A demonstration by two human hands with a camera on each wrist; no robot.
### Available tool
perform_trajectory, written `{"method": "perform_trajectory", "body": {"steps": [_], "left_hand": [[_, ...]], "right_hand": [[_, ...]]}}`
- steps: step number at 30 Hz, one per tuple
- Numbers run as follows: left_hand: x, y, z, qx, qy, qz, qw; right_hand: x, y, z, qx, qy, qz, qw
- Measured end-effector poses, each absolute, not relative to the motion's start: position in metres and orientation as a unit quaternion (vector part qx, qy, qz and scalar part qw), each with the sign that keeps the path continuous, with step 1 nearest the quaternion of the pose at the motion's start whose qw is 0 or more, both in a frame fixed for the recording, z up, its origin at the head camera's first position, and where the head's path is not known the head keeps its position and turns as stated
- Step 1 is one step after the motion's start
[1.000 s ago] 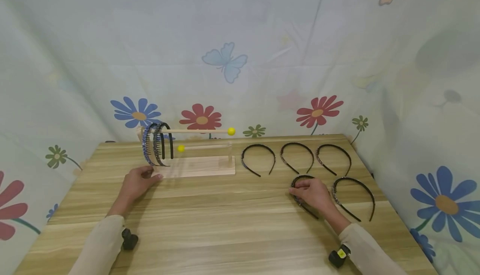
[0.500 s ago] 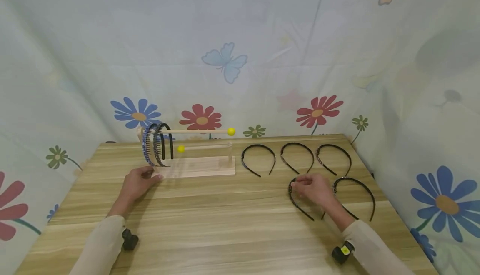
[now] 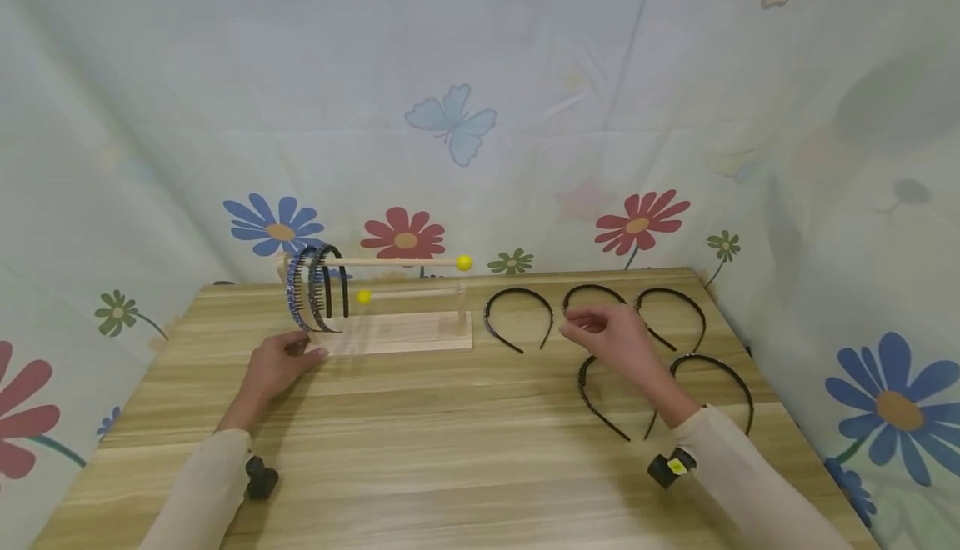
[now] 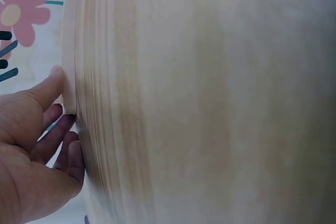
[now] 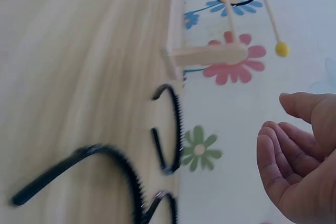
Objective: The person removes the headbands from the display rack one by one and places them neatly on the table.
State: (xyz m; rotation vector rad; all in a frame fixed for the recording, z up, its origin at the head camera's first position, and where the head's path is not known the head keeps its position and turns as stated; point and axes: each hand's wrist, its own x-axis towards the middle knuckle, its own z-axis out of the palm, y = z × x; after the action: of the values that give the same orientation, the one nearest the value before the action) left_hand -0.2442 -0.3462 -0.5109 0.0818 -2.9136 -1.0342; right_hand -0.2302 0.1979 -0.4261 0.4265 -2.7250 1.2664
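My left hand holds the front left corner of a wooden stand, its thumb along the front edge and its fingers by the end. On the stand's upper rod, at the left, hang a blue glittery headband and a dark glittery headband. Nothing is in my right hand; it hovers above the table with thumb and fingers apart and loosely bent. Beneath it lies a black headband, partly hidden by the hand and wrist.
More black headbands lie on the table: one beside the stand, one behind my right hand, one at back right and one at front right. Yellow balls cap the upper rod and a lower rod.
My right hand let go of the front headband, which had shifted slightly left and turned on the table, then rose up and away from it. My left hand stayed at the stand.
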Motion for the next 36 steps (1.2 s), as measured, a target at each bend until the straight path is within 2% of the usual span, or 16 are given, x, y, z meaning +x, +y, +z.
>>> {"method": "perform_trajectory", "body": {"steps": [5,23,30,36], "left_hand": [[-0.245,-0.346,-0.511,0.030,-0.941,-0.336,0.024],[-0.244,-0.344,-0.510,0.023,-0.941,-0.336,0.031],[-0.245,-0.344,-0.509,0.026,-0.941,-0.337,0.027],[-0.244,-0.344,-0.508,0.028,-0.940,-0.339,0.023]], "right_hand": [[-0.236,0.173,-0.411,0.171,-0.880,0.437,0.076],[-0.250,0.059,-0.398,0.248,-0.808,0.528,0.086],[-0.251,0.016,-0.394,0.281,-0.788,0.541,0.078],[-0.256,-0.019,-0.397,0.294,-0.780,0.551,0.042]]}}
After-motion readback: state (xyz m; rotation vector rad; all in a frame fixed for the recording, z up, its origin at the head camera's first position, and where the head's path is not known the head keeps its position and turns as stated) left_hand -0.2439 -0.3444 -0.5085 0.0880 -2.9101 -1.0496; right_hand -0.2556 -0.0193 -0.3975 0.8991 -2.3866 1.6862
